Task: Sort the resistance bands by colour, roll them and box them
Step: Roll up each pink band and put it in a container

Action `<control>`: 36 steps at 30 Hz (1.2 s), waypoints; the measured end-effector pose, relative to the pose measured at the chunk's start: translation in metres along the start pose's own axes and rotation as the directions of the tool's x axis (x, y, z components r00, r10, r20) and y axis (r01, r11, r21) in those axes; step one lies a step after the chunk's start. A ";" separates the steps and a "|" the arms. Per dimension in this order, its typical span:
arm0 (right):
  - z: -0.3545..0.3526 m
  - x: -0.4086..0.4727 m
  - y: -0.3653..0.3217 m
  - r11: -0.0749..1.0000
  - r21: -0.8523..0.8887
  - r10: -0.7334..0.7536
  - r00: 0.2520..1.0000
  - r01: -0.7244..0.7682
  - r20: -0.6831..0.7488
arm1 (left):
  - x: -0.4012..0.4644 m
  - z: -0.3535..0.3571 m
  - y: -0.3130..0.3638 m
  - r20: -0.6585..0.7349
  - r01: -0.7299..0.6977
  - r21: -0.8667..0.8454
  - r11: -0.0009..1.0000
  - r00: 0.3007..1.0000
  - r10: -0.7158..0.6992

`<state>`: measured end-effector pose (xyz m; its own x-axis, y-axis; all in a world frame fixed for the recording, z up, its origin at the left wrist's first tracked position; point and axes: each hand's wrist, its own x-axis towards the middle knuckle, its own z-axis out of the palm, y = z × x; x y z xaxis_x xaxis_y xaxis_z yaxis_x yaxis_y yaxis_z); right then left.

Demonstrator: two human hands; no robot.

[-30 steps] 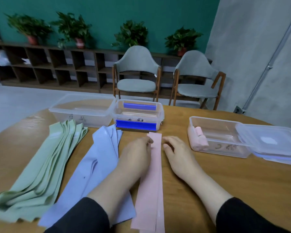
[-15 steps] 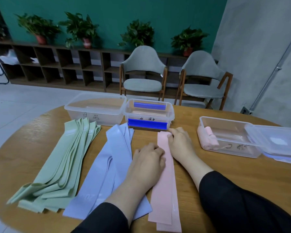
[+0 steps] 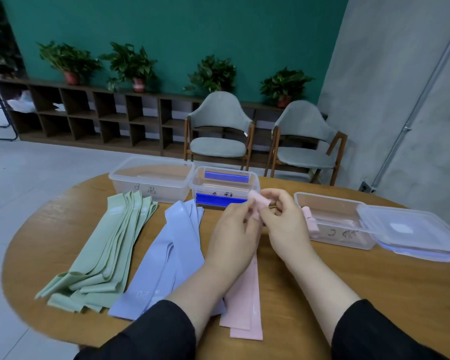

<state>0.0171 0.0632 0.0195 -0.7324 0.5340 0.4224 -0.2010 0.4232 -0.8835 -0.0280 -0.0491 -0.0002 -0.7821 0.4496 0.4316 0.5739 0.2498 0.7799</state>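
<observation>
Going L to R. Green bands (image 3: 107, 248) at my 10 o'clock: flat, matte rubbery strips in a loose fan, near ends curled up. Behind them a clear plastic box (image 3: 151, 178) w/ handwriting on the wall. Blue bands (image 3: 174, 255) at 11, overlapped flat, smooth, a printed number near the close end. At 12 a smaller clear box (image 3: 225, 188) w/ blue clips.

My left hand (image 3: 234, 237) and right hand (image 3: 283, 224) are both up at 12, fingers curled, pinching the far end of the top pink band (image 3: 244, 287), where a small soft roll is started. The rest of that strip trails flat toward me at 6, over another pink one.

At 1–2 o'clock the open pink box (image 3: 333, 219) holds a finished pink roll (image 3: 311, 222) against its left wall. Its lid (image 3: 411, 229) leans off the right rim.

Risks, as I judge: the stuff looks stretchy and slick, so the start of the roll could spring open if my pinch slackens. Rolling skewed would give a cone that won't sit neatly. I could also drag the lower pink band along by friction.
</observation>
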 end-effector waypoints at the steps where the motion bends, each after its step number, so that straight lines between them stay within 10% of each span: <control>1: -0.003 -0.005 -0.007 1.000 0.023 -0.014 1.000 0.013 0.019 | -0.001 -0.002 0.009 0.015 0.031 -0.053 0.998 0.999 -0.031; 11: -0.041 -0.036 -0.052 0.971 -0.103 -0.210 0.976 0.215 0.054 | -0.001 -0.027 0.055 0.078 0.237 -0.524 0.818 0.970 -0.231; 17: -0.060 -0.046 -0.050 0.997 -0.015 0.076 0.987 -0.075 0.144 | 0.013 -0.045 0.081 0.232 0.340 -0.697 0.632 0.940 -0.251; 33: -0.090 -0.052 -0.025 0.972 0.043 0.219 0.962 -0.229 0.164 | 0.081 -0.035 0.111 0.091 0.193 -0.532 0.824 0.981 -0.172; 36: -0.086 -0.044 -0.004 0.957 -0.115 0.281 0.945 -0.265 0.165 | 0.102 -0.009 0.080 0.179 0.245 -0.273 0.930 0.963 -0.202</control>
<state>0.1064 0.1010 0.0216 -0.8564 0.5028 0.1173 0.0761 0.3477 -0.9345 -0.0646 0.0090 0.1105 -0.8255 0.5358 0.1773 0.2757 0.1087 0.9551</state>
